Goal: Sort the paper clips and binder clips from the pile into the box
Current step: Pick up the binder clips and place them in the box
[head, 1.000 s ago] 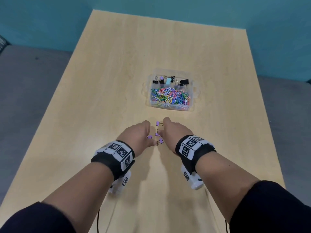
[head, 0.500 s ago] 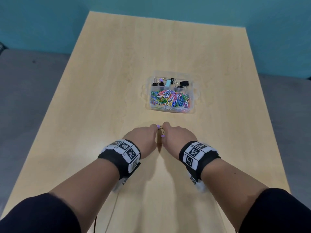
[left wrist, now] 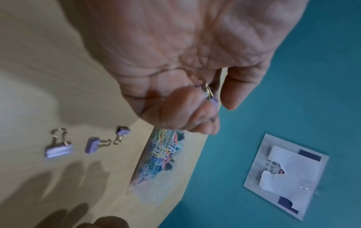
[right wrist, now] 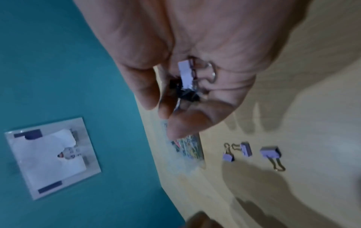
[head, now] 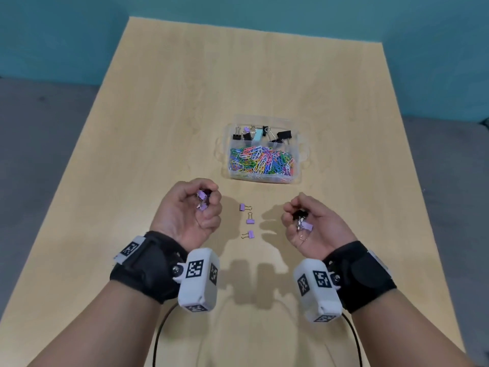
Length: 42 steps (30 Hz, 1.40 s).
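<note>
Curled left hand (head: pixel 189 210) cups small purple binder clips (head: pixel 202 202).

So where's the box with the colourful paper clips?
In the head view, the clear box sits mid-table, just beyond the hands and the three loose purple binder clips.

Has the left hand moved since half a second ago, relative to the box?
Yes. The left hand has swung left, away from the right hand, and turned palm-up, gripping purple binder clips; the box sits further right.

I see even overhead light; hands (head: pixel 190 213) shadow the worktop (head: pixel 132 154) beneath; both wrist views are blurred and warped.
</note>
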Available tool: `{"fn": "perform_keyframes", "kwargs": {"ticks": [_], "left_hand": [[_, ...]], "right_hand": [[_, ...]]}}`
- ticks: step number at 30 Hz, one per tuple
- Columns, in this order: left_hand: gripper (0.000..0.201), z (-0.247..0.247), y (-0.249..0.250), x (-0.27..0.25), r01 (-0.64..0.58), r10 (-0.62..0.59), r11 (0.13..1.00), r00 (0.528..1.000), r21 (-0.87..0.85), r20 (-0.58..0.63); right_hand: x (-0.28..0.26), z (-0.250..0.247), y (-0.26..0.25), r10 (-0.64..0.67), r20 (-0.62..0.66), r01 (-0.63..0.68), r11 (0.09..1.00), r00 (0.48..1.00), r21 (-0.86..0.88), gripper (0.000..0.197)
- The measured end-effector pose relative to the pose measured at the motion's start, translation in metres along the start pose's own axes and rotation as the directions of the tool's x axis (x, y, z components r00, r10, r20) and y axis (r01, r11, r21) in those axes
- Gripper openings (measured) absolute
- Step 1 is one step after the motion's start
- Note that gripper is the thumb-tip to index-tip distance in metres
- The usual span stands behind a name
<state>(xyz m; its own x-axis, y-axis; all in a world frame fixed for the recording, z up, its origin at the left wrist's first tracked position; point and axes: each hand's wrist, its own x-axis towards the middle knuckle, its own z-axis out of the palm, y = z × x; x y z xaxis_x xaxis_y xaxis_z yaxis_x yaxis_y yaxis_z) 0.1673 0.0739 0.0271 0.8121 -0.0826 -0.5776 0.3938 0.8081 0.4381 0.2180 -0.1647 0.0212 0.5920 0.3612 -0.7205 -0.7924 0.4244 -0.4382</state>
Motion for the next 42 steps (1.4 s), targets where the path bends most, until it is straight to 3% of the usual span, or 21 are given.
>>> {"fn": "perform_keyframes", "kwargs": {"ticks": [3, 5, 6, 7, 9, 10, 12, 14, 19, 22, 24, 25, 28, 31, 32, 33, 34, 35, 37, 39, 42], "left_hand": [[0.009, 0.017, 0.007, 0.017, -0.039, 0.046, 0.997, 0.992, 0.061, -0.117], [0.012, 0.031, 0.014, 0.033, -0.088, 0.134, 0.969, 0.972, 0.232, -0.191], [0.015, 0.04, 0.018, 0.043, -0.11, 0.198, 0.923, 0.957, 0.369, -0.212], [0.016, 0.049, 0.024, 0.053, -0.129, 0.273, 0.84, 0.94, 0.528, -0.206], [0.015, 0.07, 0.036, 0.076, -0.153, 0.405, 0.565, 0.907, 0.811, -0.111], [0.015, 0.081, 0.042, 0.087, -0.165, 0.453, 0.394, 0.891, 0.904, -0.035], [0.017, 0.101, 0.051, 0.105, -0.16, 0.482, 0.078, 0.87, 0.984, 0.103], [0.019, 0.117, 0.057, 0.12, -0.129, 0.454, -0.095, 0.877, 0.987, 0.158], [0.023, 0.12, 0.063, 0.136, -0.062, 0.252, -0.108, 0.964, 0.992, 0.088], [0.02, 0.11, 0.068, 0.118, -0.118, 0.415, -0.198, 0.889, 0.973, 0.192], [0.011, 0.096, 0.063, 0.097, -0.196, 0.49, -0.178, 0.832, 0.964, 0.26], [0.009, 0.087, 0.056, 0.084, -0.216, 0.48, -0.165, 0.835, 0.962, 0.269], [0.009, 0.052, 0.027, 0.057, -0.148, 0.305, -0.268, 0.924, 0.952, 0.23], [0.016, 0.021, -0.001, 0.053, -0.135, 0.135, -0.444, 0.967, 0.886, 0.215], [0.02, 0.015, -0.009, 0.055, -0.153, 0.091, -0.477, 0.971, 0.865, 0.222], [0.021, 0.013, -0.015, 0.057, -0.171, 0.062, -0.506, 0.97, 0.845, 0.234], [0.019, 0.012, -0.02, 0.059, -0.187, 0.045, -0.535, 0.968, 0.824, 0.249], [0.017, 0.013, -0.023, 0.06, -0.201, 0.032, -0.56, 0.964, 0.804, 0.263], [0.011, 0.016, -0.026, 0.062, -0.204, 0.011, -0.604, 0.964, 0.77, 0.264], [0.007, 0.018, -0.025, 0.062, -0.192, 0.01, -0.616, 0.968, 0.764, 0.25], [0.009, 0.025, -0.024, 0.061, -0.176, -0.005, -0.662, 0.973, 0.728, 0.231]], "right_hand": [[0.006, 0.015, 0.008, -0.01, -0.002, 0.01, 0.983, 1.0, -0.183, 0.007], [0.009, 0.02, 0.021, -0.13, -0.015, 0.101, 0.83, 0.991, -0.549, 0.014], [0.011, 0.021, 0.028, -0.213, 0.053, 0.175, 0.608, 0.976, -0.774, 0.012], [0.012, 0.022, 0.034, -0.237, 0.159, 0.228, 0.302, 0.958, -0.926, 0.009], [0.016, 0.02, 0.043, -0.118, 0.299, 0.26, -0.268, 0.947, -0.928, 0.017], [0.018, 0.019, 0.046, -0.08, 0.333, 0.277, -0.392, 0.94, -0.877, 0.018], [0.023, 0.018, 0.048, -0.047, 0.364, 0.3, -0.47, 0.93, -0.83, 0.021], [0.024, 0.021, 0.047, -0.032, 0.394, 0.318, -0.534, 0.918, -0.783, 0.032], [0.022, 0.029, 0.041, 0.041, 0.428, 0.368, -0.59, 0.903, -0.719, 0.048], [0.023, 0.035, 0.04, 0.092, 0.441, 0.394, -0.632, 0.893, -0.667, 0.037], [0.025, 0.036, 0.04, 0.102, 0.452, 0.401, -0.659, 0.886, -0.637, 0.027], [0.027, 0.035, 0.041, 0.106, 0.456, 0.4, -0.674, 0.884, -0.621, 0.025], [0.029, 0.033, 0.037, 0.105, 0.463, 0.395, -0.702, 0.88, -0.592, 0.026], [0.025, 0.027, 0.024, 0.042, 0.459, 0.37, -0.661, 0.887, -0.653, 0.032], [0.023, 0.024, 0.019, -0.022, 0.431, 0.335, -0.592, 0.902, -0.732, 0.033], [0.02, 0.021, 0.013, -0.096, 0.376, 0.298, -0.444, 0.922, -0.845, 0.032], [0.018, 0.019, 0.007, -0.17, 0.301, 0.268, -0.194, 0.938, -0.944, 0.029], [0.017, 0.017, -0.001, -0.241, 0.194, 0.23, 0.134, 0.951, -0.964, 0.026], [0.016, 0.015, -0.022, -0.248, -0.054, 0.142, 0.705, 0.967, -0.695, 0.027], [0.013, 0.023, -0.046, -0.151, -0.13, 0.102, 0.94, 0.98, -0.324, 0.019], [0.02, 0.04, -0.076, -0.089, -0.111, 0.078, 0.992, 0.99, -0.1, 0.007]]}}
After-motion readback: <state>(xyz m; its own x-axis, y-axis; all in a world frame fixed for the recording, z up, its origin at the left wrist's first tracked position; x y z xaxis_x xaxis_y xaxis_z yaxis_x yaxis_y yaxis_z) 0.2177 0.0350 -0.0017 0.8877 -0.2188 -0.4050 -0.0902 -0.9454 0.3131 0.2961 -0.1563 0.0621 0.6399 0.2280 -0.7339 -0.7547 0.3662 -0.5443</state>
